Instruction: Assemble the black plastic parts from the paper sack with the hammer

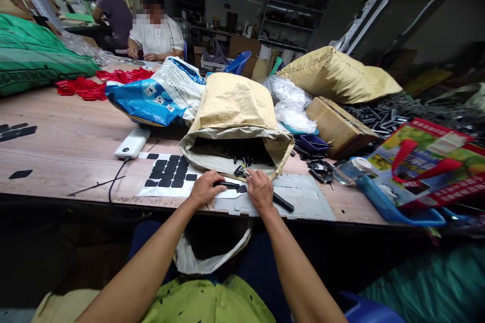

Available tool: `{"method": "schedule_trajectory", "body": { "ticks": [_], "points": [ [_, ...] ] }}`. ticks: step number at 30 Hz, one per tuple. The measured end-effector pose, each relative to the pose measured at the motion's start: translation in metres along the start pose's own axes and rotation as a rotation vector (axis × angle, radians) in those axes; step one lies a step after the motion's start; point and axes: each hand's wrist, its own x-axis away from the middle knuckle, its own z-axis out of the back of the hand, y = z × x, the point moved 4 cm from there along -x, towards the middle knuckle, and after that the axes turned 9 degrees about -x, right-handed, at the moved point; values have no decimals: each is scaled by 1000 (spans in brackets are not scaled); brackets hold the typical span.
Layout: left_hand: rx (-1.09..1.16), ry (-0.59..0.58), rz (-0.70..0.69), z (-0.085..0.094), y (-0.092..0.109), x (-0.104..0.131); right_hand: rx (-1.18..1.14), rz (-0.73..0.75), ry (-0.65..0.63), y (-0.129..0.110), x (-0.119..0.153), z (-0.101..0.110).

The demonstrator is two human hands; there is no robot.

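My left hand (206, 189) is closed on the end of a slim black part (228, 184), which lies low over the grey board (303, 197) at the table's front edge. My right hand (260, 191) wraps round a hammer; its black handle (283, 203) sticks out to the right and its small metal head (240, 170) is just above the black part. Beside the part's tip is a small black piece (241, 189). Left of my left hand, a white sheet (151, 193) carries rows of black rounded pads (172, 171). Behind both hands, an open tan sack (238, 103) holds black parts.
A white power bank (132, 142) with a cable stands left. Blue-white bag (151, 98), red pieces (81, 89) and green sack (41, 55) lie farther back. To the right are a wooden box (337, 128), a jar (352, 170) and a blue tray (397, 214). Two people sit across.
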Motion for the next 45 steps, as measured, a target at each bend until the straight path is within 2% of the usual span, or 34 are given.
{"method": "schedule_trajectory", "body": {
  "ticks": [11, 13, 18, 23, 27, 29, 36, 41, 45],
  "points": [
    [23, 48, -2, -1, 0, 2, -370, 41, 86, -39, 28, 33],
    [19, 45, -3, -1, 0, 2, -385, 37, 94, -40, 34, 33],
    [7, 43, 12, 0, 1, 1, -360, 3, 13, -39, 39, 25],
    [10, 19, 8, 1, 2, 1, -387, 35, 50, -51, 30, 25],
    [3, 4, 21, 3, 3, 0, -340, 79, -59, -58, 27, 16],
    [-1, 0, 26, 3, 3, 0, -303, 63, -84, -56, 25, 14],
    [7, 0, 55, 7, 4, 0, -190, -1, 1, -26, 3, 19],
    [68, -1, 47, 10, 6, 2, -98, 6, -16, 2, -7, 5],
    [95, 5, 45, 10, 4, 2, -86, 12, -7, 10, -6, -3]
  ]
}}
